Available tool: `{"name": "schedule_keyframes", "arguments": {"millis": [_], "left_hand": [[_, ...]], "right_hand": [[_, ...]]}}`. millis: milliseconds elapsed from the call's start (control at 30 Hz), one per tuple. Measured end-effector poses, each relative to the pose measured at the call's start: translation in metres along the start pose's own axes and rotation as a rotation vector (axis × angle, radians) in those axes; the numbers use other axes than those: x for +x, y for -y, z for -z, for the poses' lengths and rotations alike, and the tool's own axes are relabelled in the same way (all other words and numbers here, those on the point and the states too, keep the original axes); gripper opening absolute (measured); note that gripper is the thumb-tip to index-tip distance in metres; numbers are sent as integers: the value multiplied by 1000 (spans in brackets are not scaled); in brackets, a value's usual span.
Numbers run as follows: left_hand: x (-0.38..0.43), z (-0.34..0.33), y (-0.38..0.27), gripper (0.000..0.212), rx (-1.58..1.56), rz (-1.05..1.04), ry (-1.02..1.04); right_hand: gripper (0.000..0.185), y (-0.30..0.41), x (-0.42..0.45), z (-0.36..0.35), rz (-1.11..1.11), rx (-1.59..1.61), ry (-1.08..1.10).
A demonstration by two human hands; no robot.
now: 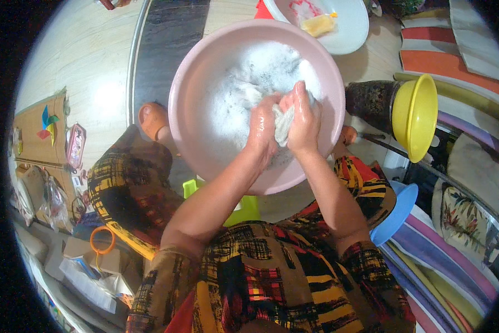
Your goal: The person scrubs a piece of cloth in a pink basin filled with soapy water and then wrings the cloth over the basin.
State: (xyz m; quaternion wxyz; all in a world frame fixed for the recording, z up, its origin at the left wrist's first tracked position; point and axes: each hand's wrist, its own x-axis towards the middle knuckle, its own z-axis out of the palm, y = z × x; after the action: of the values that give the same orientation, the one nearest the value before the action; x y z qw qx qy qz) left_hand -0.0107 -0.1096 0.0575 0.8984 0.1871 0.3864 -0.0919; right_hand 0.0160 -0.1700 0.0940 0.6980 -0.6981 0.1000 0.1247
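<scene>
A round pink plastic basin (197, 154) stands between my legs with sudsy water (228, 108) in it. Both of my wet hands are inside, close together near its right side. My left hand (262, 123) and my right hand (306, 120) squeeze a bunched pale wet cloth (283, 125) from either side. More light-coloured fabric (249, 92) shows among the foam; how much lies under the suds is hidden. Most of my left fingers are out of sight behind the cloth.
Beyond the basin is a white basin (353, 29) holding a yellowish packet (319, 26). To the right are a yellow plastic bowl (424, 120), a blue basin (399, 212) and striped fabric (436, 249). A lime-green plastic object (245, 210) sits beneath my arms. Cardboard (45, 141) lies left.
</scene>
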Motion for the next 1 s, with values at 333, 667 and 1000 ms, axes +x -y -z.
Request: {"name": "schedule_keyframes", "arguments": {"millis": [333,667,1000], "left_hand": [[40,32,-38,38,-77,-173,59],[65,62,-31,48,-130,-184,-74],[35,30,-20,53,-108,-23,99]], "right_hand": [[48,-15,28,57,-75,-600,-161],[58,-78,23,39,-112,-1383,410],[44,28,44,46,-275,-58,357]]}}
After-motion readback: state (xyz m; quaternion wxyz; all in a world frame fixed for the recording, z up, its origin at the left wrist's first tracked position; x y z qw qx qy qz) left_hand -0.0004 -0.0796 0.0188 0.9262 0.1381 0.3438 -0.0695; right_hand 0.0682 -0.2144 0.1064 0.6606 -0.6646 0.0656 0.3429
